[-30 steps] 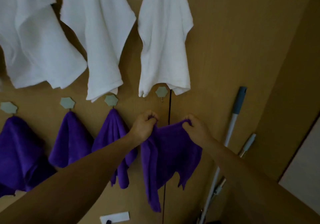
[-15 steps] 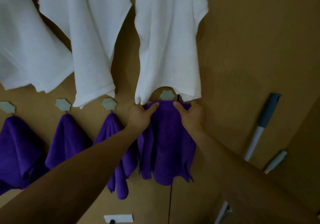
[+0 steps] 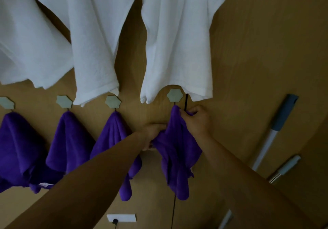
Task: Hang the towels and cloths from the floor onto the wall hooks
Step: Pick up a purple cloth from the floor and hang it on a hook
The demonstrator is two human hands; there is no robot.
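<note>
A purple cloth (image 3: 175, 150) hangs by its top point from the rightmost pale hexagonal wall hook (image 3: 174, 95). My right hand (image 3: 196, 120) pinches the cloth's upper right edge just below the hook. My left hand (image 3: 153, 136) grips the cloth's left side lower down. Three more purple cloths (image 3: 113, 136) (image 3: 69, 140) (image 3: 16, 145) hang from the hooks (image 3: 112, 101) to the left. Three white towels (image 3: 177, 39) hang in a row above.
Two mop or broom handles (image 3: 273, 131) lean against the wooden wall at the right. A black cord (image 3: 185, 102) runs down the wall seam behind the cloth. A white wall socket (image 3: 121, 217) with a plug sits low in the middle.
The cloth has gone from spread between both hands to hanging bunched from the hook. My left hand dropped to the cloth's side; my right hand stays near the hook.
</note>
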